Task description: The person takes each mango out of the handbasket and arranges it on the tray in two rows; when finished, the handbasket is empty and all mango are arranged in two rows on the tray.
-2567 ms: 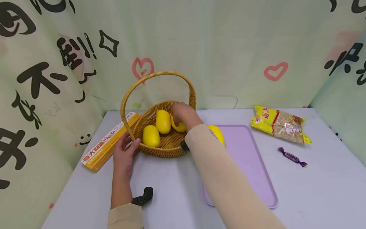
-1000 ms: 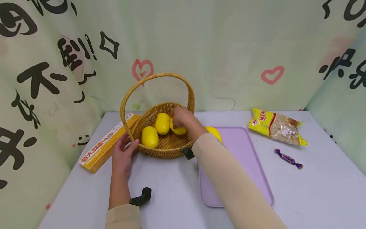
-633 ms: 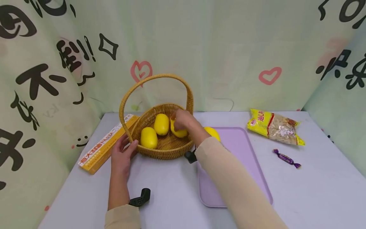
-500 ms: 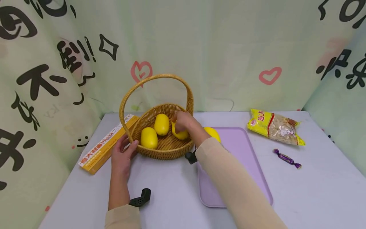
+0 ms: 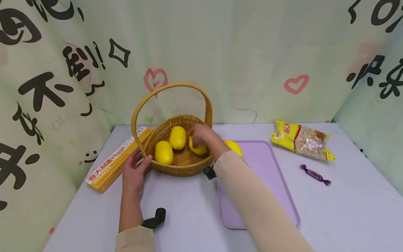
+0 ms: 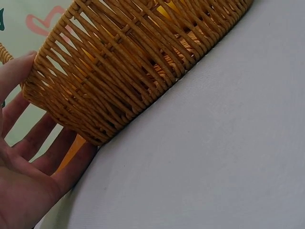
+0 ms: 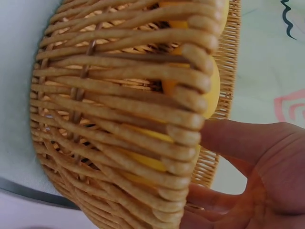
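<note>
The left hand (image 5: pixel 134 173) holds the wicker basket (image 5: pixel 179 170) at its left side, thumb at the rim and fingers against the outer wall. The basket stands on the white table (image 5: pixel 185 213), its tall arched handle upright. The right hand (image 5: pixel 206 135) reaches over the basket's right side, its thumb and fingers bent in a narrow grip around the right-hand yellow fruit (image 5: pixel 199 150), which sits inside near that wall; how the far fingers lie cannot be told. Two more pieces share the basket: the middle yellow fruit (image 5: pixel 177 138), just beside the held one, and the left yellow fruit (image 5: pixel 164 153), nearer the front rim. A fourth yellow fruit (image 5: pixel 234 146), partly hidden by the right sleeve (image 5: pixel 258 196), lies at the far left corner of the lilac tray (image 5: pixel 277 182). Behind the left hand, a pasta box (image 5: pixel 118 161) lies slanted beside the basket. Right of the tray lie a yellow snack bag (image 5: pixel 303 140) and, nearer the front, a purple wrapped candy (image 5: pixel 316 174).
</note>
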`<state>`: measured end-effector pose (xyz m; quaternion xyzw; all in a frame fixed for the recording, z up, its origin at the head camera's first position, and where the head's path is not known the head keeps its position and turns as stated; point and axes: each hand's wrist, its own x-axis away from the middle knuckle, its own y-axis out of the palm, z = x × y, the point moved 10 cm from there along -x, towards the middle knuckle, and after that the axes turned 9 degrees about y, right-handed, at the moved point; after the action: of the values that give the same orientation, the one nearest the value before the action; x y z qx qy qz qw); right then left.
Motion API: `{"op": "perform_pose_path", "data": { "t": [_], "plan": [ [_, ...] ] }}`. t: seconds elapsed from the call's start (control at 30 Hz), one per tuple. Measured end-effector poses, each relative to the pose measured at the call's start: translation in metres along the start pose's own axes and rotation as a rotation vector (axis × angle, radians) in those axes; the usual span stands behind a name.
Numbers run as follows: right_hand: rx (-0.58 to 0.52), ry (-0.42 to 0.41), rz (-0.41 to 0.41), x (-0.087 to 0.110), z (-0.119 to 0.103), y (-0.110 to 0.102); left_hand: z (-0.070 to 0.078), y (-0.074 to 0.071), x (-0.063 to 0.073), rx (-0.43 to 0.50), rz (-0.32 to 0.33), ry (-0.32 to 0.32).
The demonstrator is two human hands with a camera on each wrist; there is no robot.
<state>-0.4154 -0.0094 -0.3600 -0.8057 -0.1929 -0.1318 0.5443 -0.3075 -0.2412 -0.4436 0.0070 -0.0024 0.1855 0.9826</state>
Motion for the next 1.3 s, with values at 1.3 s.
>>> {"op": "perform_pose_path", "data": {
  "t": [1.3],
  "plan": [
    [-0.160, -0.184, 0.081, 0.072, 0.014, -0.041, -0.005, 0.000, 0.000, -0.011, 0.001, -0.017]
  ]
}}
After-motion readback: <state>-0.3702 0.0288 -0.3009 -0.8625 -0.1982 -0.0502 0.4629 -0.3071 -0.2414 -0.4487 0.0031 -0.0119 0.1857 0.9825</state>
